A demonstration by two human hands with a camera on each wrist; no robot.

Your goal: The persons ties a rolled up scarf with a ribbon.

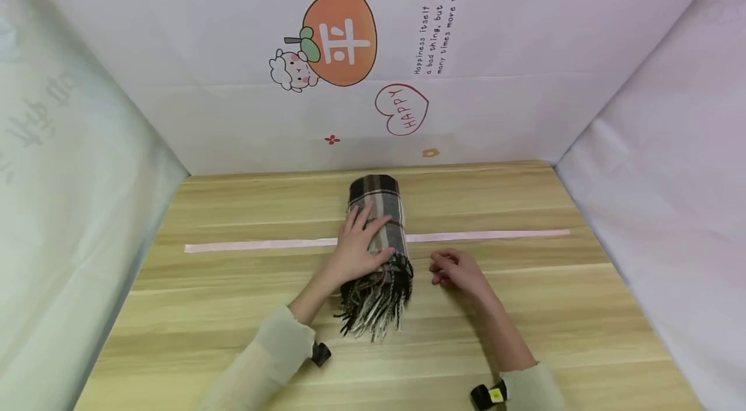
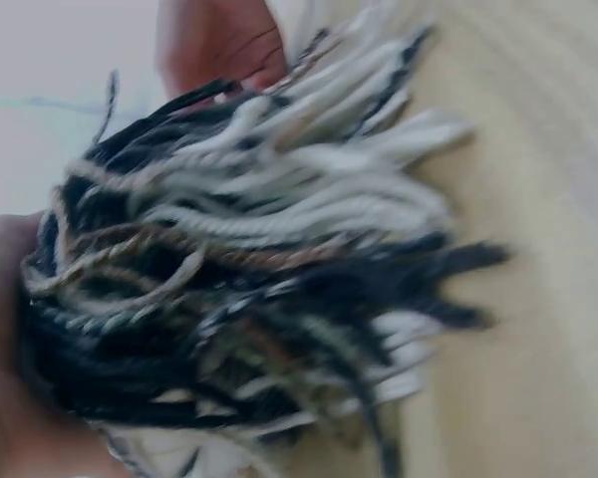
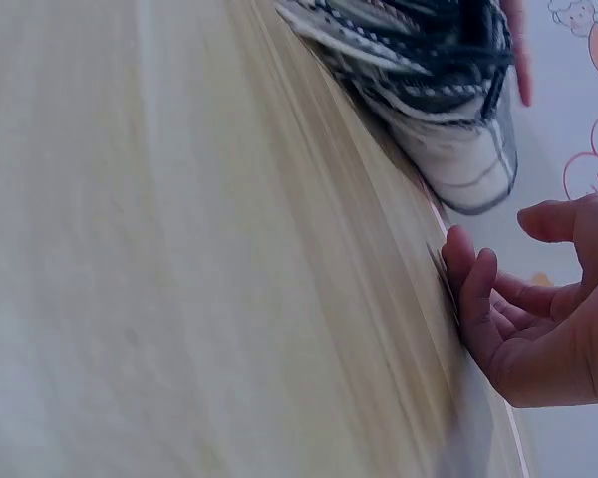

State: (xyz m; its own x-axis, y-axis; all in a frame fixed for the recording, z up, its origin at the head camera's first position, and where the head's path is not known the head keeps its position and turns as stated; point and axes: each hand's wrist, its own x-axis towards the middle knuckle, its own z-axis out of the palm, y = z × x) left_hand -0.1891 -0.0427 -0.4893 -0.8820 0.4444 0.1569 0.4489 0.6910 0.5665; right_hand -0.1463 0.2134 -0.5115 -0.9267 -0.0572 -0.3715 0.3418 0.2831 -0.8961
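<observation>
A rolled plaid scarf (image 1: 377, 204) in black, grey, white and brown lies on the wooden table, its long axis pointing away from me. Its fringe (image 1: 375, 307) spreads loosely at the near end; the left wrist view shows the twisted black, white and tan strands (image 2: 279, 219) up close. My left hand (image 1: 357, 249) rests on top of the roll with its fingers spread. To the right of the scarf, apart from it, my right hand (image 1: 457, 270) hovers low by the tabletop with its fingers loosely bent and nothing in them. In the right wrist view, the right hand (image 3: 538, 309) shows thumb and fingers separated.
A pale pink tape strip (image 1: 489, 235) crosses the table (image 1: 233, 320) from left to right, passing beneath the scarf. Behind stands a white wall sheet (image 1: 233, 42) with printed cartoons and lettering. White fabric (image 1: 653, 191) hangs along both sides.
</observation>
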